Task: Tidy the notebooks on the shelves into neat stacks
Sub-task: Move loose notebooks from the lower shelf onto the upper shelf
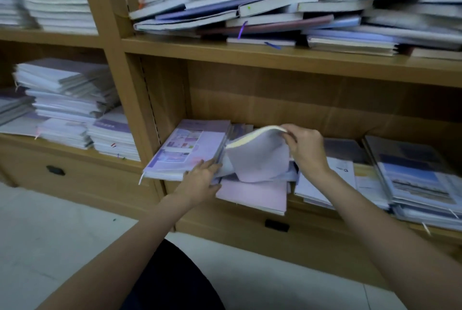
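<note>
Dark knee low in frame, 2 forearms reaching up to the lower shelf. Right hand pinches the bent lilac notebook by its raised far edge; left hand, fingers flat, presses just left, beside the purple stack.

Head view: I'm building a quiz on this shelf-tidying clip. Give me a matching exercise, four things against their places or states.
Things:
1. left hand
2. right hand
3. jumbled notebook pile
4. lilac notebook

Places or states:
A. lies flat, jutting over the lower shelf's front edge
B. pinches the top edge of a bent notebook
C. heaped crookedly on the upper shelf
D. reaches under the bent notebook, beside the purple-covered stack

Pairs: 1-D, 2-B, 3-C, 4-A
</note>
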`<state>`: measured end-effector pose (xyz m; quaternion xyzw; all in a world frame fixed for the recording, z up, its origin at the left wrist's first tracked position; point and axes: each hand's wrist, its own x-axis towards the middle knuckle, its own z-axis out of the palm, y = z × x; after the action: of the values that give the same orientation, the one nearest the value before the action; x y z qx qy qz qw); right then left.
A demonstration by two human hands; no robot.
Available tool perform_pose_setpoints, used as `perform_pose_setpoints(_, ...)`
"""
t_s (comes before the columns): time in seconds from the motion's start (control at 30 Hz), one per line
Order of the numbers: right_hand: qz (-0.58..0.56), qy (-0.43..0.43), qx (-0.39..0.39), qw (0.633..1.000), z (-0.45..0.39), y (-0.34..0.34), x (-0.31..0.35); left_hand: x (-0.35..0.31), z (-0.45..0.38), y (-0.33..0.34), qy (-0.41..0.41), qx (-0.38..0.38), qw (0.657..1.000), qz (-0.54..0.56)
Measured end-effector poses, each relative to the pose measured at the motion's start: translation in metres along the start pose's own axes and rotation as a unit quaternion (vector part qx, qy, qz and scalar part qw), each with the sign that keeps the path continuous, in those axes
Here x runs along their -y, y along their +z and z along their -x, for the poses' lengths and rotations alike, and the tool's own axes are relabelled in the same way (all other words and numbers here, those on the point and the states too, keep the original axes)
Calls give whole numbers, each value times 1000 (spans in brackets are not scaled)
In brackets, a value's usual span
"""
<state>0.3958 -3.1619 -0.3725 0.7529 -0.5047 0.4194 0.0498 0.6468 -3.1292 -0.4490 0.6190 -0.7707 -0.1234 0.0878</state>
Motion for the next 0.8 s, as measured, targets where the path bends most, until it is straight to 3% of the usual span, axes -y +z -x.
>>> perform_pose_setpoints(0.07,-12,26,-49,998,-5,-23,-2,-22,-2,-13,-19,-56,988,144)
perform_pose_setpoints(0.13,-33,36,-74,996,-14,-48,-3,-44,3,-26,-82,-69,940,324)
perform_pose_setpoints(0.17,-46,33,-78,995,-16,-59,-2,-55,5,-32,-128,-30,889,439)
perform_pose_setpoints(0.2,-65,28,-75,995,-16,-69,0,-65,6,-39,-163,35,816,553)
perform_pose_setpoints(0.27,-109,10,-44,993,-7,-84,3,-80,6,-50,-164,145,672,708)
perform_pose_setpoints(0.3,-125,-2,-20,992,0,-90,3,-86,5,-56,-146,167,617,755)
perform_pose_setpoints(0.33,-133,-9,9,991,9,-95,1,-93,3,-59,-130,165,580,787)
perform_pose_setpoints(0.37,-132,-11,38,990,18,-100,-2,-101,2,-62,-123,152,564,802)
perform_pose_setpoints(0.5,-97,28,80,992,52,-106,-31,-128,-13,-53,-114,113,633,758)
perform_pose_setpoints(0.6,27,132,134,982,70,-96,-74,-143,-30,-40,-100,95,656,742)
perform_pose_setpoints(0.73,151,222,369,890,109,-65,-127,-142,-44,-2,-167,54,697,695)
perform_pose_setpoints(0.8,175,220,417,865,122,-46,-140,-127,-46,19,-198,45,738,644)
